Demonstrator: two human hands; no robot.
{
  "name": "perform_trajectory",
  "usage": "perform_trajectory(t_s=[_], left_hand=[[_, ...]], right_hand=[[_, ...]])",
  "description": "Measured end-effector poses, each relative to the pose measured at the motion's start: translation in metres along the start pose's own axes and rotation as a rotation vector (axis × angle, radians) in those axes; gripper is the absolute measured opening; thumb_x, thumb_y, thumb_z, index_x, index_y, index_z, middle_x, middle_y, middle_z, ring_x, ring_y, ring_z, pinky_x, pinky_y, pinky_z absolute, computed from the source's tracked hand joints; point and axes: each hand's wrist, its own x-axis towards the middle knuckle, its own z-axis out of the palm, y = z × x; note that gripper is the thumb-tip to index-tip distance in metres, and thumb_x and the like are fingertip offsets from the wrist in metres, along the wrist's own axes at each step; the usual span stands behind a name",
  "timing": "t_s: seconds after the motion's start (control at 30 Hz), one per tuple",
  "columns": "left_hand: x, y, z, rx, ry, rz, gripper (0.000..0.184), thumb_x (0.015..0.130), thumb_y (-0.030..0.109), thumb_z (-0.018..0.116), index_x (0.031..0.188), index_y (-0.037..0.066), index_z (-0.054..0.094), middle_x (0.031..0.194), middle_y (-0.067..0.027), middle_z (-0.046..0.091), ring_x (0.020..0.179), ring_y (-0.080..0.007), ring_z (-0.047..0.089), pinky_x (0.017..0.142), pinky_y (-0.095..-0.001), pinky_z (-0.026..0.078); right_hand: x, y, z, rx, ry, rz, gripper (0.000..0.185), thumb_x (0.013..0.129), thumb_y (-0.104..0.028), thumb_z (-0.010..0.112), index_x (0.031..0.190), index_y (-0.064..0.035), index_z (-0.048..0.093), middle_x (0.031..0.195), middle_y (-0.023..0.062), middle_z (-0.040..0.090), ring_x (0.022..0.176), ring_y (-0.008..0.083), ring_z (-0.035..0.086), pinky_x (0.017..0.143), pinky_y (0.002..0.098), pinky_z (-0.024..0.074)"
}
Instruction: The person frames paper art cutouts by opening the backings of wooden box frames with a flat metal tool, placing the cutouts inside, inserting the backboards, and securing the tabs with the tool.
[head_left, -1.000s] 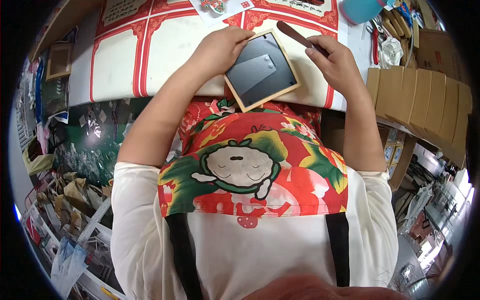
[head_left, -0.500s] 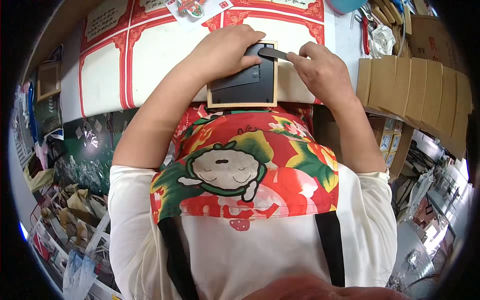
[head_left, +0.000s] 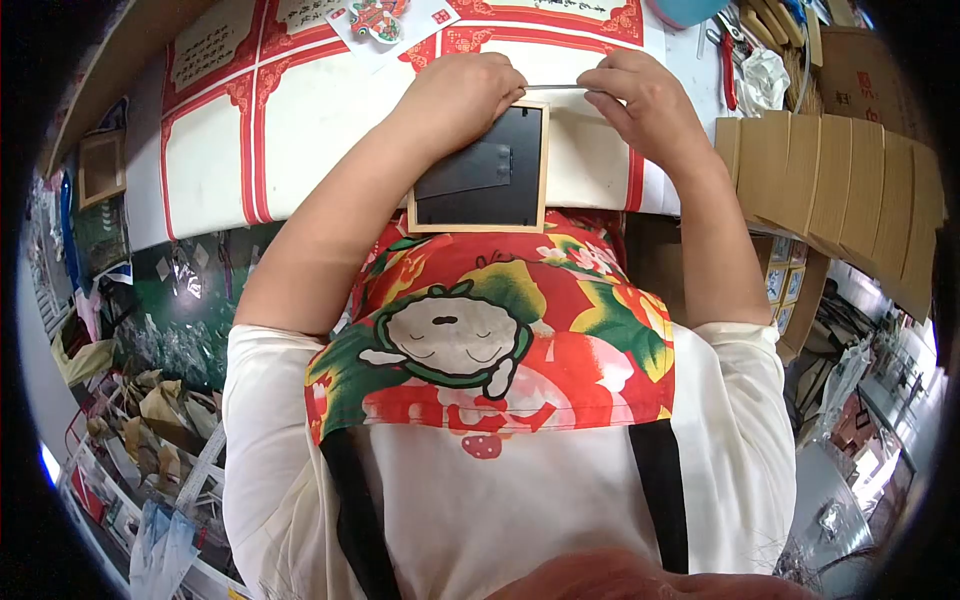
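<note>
A picture frame (head_left: 480,209) lies back-up at the table's front edge, with a light wood rim and a black backing board with a flap stand. My left hand (head_left: 462,92) is closed over its upper left part, fingertips at the top edge; the exact grip is partly hidden. In my right hand (head_left: 640,105), pinched between thumb and fingers, is a thin metal palette knife (head_left: 557,87). The blade shows edge-on, just beyond the frame's top edge, and its far end meets my left fingertips.
Red-bordered white paper sheets (head_left: 330,140) cover the table. A colourful fish-shaped ornament (head_left: 376,18) lies on a white card at the back. To the right are red-handled pliers (head_left: 728,70), crumpled white plastic (head_left: 764,80) and a row of brown cardboard pieces (head_left: 830,165).
The palette knife has moved from over the backing board to beyond the top edge and turned edge-on. The frame has shifted slightly toward me, and my left hand has slid to its top.
</note>
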Motion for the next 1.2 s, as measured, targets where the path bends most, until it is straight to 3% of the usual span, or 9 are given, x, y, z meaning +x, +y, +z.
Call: perform_trajectory(t_s=[0.13,0.23,0.33,0.57,0.77,0.97,1.07,1.1,1.2], left_hand=[[-0.009,0.002,-0.01,-0.189,0.166,-0.059,0.032,0.09,0.02,0.063,0.12,0.009,0.062,0.107,-0.013,0.065,0.094,-0.0285,0.066,0.084,-0.0381,0.053],[-0.016,0.005,-0.028,-0.297,-0.027,-0.081,0.04,0.088,0.022,0.066,0.124,0.009,0.059,0.111,-0.0148,0.064,0.099,-0.0289,0.065,0.087,-0.038,0.052],[-0.018,0.008,-0.025,-0.204,-0.085,-0.028,0.042,0.086,0.023,0.069,0.123,0.007,0.06,0.112,-0.0147,0.064,0.102,-0.0293,0.064,0.089,-0.0382,0.051],[-0.011,0.011,-0.012,-0.067,-0.054,0.03,0.029,0.085,0.023,0.068,0.107,0.005,0.066,0.103,-0.0109,0.066,0.098,-0.0297,0.063,0.084,-0.0389,0.052],[-0.009,0.013,-0.011,0.024,-0.038,0.022,0.022,0.088,0.022,0.064,0.102,0.007,0.069,0.097,-0.0101,0.067,0.092,-0.028,0.065,0.079,-0.0386,0.053],[-0.016,0.003,-0.017,-0.15,0.057,-0.028,0.023,0.092,0.02,0.06,0.111,0.009,0.068,0.1,-0.0098,0.068,0.093,-0.0252,0.066,0.08,-0.0348,0.053],[-0.033,-0.019,-0.041,-0.473,0.139,-0.246,0.026,0.094,0.018,0.059,0.118,0.01,0.066,0.104,-0.0084,0.069,0.093,-0.0201,0.065,0.081,-0.0319,0.052],[-0.044,-0.035,-0.043,-0.38,0.146,-0.251,0.029,0.095,0.019,0.059,0.122,0.008,0.065,0.108,-0.0078,0.068,0.094,-0.0162,0.063,0.082,-0.0302,0.05],[-0.071,-0.043,-0.045,-0.431,0.023,-0.414,0.031,0.094,0.019,0.061,0.122,0.006,0.064,0.11,-0.0086,0.068,0.094,-0.0158,0.062,0.082,-0.0295,0.049]], right_hand=[[-0.001,-0.012,-0.018,0.076,-0.021,0.101,0.013,0.081,-0.011,0.069,0.094,-0.0108,0.07,0.083,0.0067,0.062,0.08,0.0271,0.063,0.072,0.0384,0.0517],[-0.014,-0.026,-0.022,0.026,-0.094,0.079,0.013,0.082,-0.012,0.068,0.094,-0.0118,0.071,0.084,0.0061,0.062,0.079,0.0258,0.064,0.069,0.0374,0.0524],[-0.022,-0.039,-0.016,-0.06,-0.138,0.088,0.013,0.082,-0.013,0.067,0.095,-0.0129,0.072,0.084,0.0052,0.062,0.079,0.0244,0.064,0.067,0.0364,0.0531],[-0.02,-0.047,-0.008,-0.245,-0.015,0.011,0.015,0.079,-0.009,0.065,0.093,-0.0133,0.071,0.082,0.003,0.061,0.078,0.0222,0.064,0.066,0.0354,0.0533],[-0.013,-0.029,-0.005,-0.098,0.002,0.061,0.014,0.08,-0.011,0.069,0.093,-0.0125,0.071,0.083,0.0036,0.062,0.079,0.0241,0.064,0.068,0.0364,0.0529],[-0.007,-0.021,-0.008,0.113,-0.062,0.114,0.013,0.081,-0.011,0.069,0.094,-0.0101,0.07,0.08,0.0073,0.062,0.078,0.0267,0.064,0.068,0.0381,0.0519],[-0.003,-0.039,-0.018,0.21,-0.01,0.185,0.013,0.082,-0.011,0.068,0.095,-0.0106,0.071,0.082,0.0068,0.062,0.079,0.026,0.064,0.069,0.0372,0.0523],[0.0,-0.042,-0.015,0.14,-0.002,0.122,0.014,0.081,-0.01,0.067,0.094,-0.0107,0.071,0.082,0.0067,0.062,0.08,0.0257,0.064,0.069,0.0371,0.0524],[0.011,-0.051,-0.004,-0.042,0.019,-0.072,0.015,0.078,-0.008,0.065,0.092,-0.0109,0.071,0.082,0.0063,0.061,0.081,0.0248,0.063,0.069,0.0369,0.0524]])
